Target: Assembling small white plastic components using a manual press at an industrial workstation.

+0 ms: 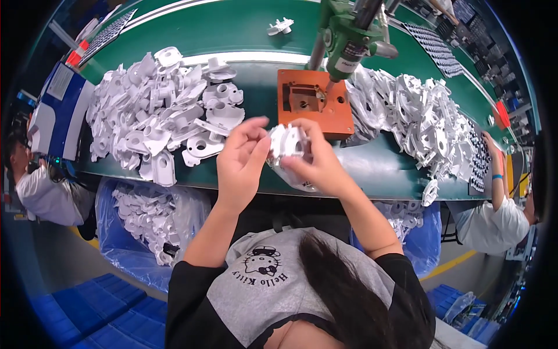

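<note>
In front of my body, near the table's front edge, my right hand [317, 158] is closed around a white molded plastic part [286, 141]. The part has ridges and openings on its visible face. My left hand [239, 160] is raised just left of it, fingers apart and loosely bent, its thumb close to the part; whether it touches cannot be told. Just beyond, an orange fixture block [288, 116] with a recessed middle sits under a green press [343, 49]. Something clear and shiny, partly hidden, shows below the right hand.
Heaps of white plastic parts lie on the left [157, 104] and right [430, 116] of the green table. Blue bag-lined bins [116, 244] stand below the edge. A single white part [280, 27] rests on the far belt. Co-workers sit at both sides.
</note>
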Action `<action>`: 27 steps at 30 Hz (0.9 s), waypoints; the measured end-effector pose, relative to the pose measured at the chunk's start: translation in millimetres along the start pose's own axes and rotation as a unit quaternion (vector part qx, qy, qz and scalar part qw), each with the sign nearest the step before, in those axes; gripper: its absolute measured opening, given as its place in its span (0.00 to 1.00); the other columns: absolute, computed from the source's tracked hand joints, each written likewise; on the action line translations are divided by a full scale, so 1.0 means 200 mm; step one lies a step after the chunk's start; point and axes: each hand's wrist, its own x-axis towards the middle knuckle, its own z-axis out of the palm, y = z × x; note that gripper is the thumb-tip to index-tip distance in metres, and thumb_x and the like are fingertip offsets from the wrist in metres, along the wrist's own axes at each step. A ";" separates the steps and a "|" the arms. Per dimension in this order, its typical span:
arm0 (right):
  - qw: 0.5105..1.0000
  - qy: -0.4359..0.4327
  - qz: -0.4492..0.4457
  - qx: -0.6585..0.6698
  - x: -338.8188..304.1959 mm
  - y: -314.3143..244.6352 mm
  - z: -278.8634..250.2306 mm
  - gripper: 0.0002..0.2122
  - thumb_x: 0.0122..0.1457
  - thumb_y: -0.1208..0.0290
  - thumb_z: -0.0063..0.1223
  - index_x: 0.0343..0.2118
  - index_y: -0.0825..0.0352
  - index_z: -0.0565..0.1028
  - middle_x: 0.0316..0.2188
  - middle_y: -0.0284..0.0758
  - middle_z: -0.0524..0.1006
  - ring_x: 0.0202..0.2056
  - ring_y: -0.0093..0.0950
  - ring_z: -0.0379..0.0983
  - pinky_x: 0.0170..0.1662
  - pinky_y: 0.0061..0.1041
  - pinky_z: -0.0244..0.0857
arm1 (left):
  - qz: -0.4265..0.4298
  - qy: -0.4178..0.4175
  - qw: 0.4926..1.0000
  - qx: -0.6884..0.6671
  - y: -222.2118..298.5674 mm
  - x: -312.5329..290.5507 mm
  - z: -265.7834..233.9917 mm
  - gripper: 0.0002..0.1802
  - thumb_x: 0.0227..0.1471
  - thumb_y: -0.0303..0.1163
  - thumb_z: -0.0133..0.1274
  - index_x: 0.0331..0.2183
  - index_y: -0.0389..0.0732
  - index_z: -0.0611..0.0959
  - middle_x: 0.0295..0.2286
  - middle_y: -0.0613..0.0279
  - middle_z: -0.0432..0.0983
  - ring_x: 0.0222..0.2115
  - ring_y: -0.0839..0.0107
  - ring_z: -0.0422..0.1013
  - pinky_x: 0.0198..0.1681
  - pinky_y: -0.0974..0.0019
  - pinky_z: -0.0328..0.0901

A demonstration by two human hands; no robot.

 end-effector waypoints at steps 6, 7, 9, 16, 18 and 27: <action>0.942 0.068 -0.047 0.326 0.09 0.14 -0.09 0.38 0.59 0.46 0.44 0.63 0.67 0.45 0.57 0.42 0.57 0.58 0.32 0.57 0.58 0.31 0.53 | -0.007 -0.039 0.997 0.072 -0.16 0.01 0.13 0.29 0.52 0.29 0.56 0.51 0.31 0.62 0.44 0.49 0.70 0.46 0.67 0.68 0.51 0.65 0.62; 0.950 0.051 -0.059 0.302 0.09 0.15 -0.07 0.45 0.55 0.38 0.44 0.64 0.68 0.42 0.60 0.41 0.53 0.60 0.33 0.54 0.60 0.31 0.50 | -0.006 -0.032 0.997 0.075 -0.18 0.02 0.14 0.25 0.53 0.28 0.55 0.49 0.32 0.64 0.42 0.51 0.72 0.43 0.69 0.70 0.47 0.65 0.64; 0.959 0.068 -0.065 0.268 0.07 0.13 -0.09 0.42 0.56 0.41 0.43 0.63 0.69 0.44 0.60 0.40 0.54 0.59 0.33 0.54 0.60 0.29 0.49 | -0.004 -0.030 0.997 0.076 -0.21 0.07 0.14 0.21 0.54 0.28 0.54 0.46 0.33 0.67 0.39 0.53 0.73 0.40 0.71 0.72 0.43 0.65 0.67; 0.904 0.351 0.045 -0.240 0.17 0.57 -0.60 0.09 0.53 0.77 0.48 0.37 0.68 0.75 0.33 0.43 0.75 0.33 0.37 0.73 0.39 0.33 0.66 | 0.306 -0.155 0.753 0.562 -0.17 0.41 0.10 0.11 0.41 0.24 0.53 0.32 0.37 0.74 0.35 0.49 0.74 0.36 0.53 0.73 0.39 0.58 0.69; 0.905 0.270 0.062 -0.323 0.20 0.80 -0.69 0.09 0.51 0.77 0.48 0.36 0.68 0.75 0.32 0.45 0.74 0.34 0.42 0.72 0.39 0.36 0.66 | 0.400 -0.177 0.668 0.602 -0.27 0.51 0.10 0.08 0.43 0.26 0.52 0.31 0.39 0.74 0.36 0.49 0.74 0.38 0.52 0.73 0.42 0.56 0.68; 0.887 0.172 0.121 -0.411 0.26 0.90 -0.75 0.08 0.47 0.77 0.48 0.31 0.69 0.75 0.34 0.49 0.73 0.37 0.49 0.70 0.42 0.40 0.65 | 0.311 -0.252 0.708 0.582 -0.36 0.58 0.07 0.06 0.47 0.30 0.52 0.30 0.40 0.76 0.41 0.45 0.73 0.47 0.50 0.69 0.52 0.55 0.63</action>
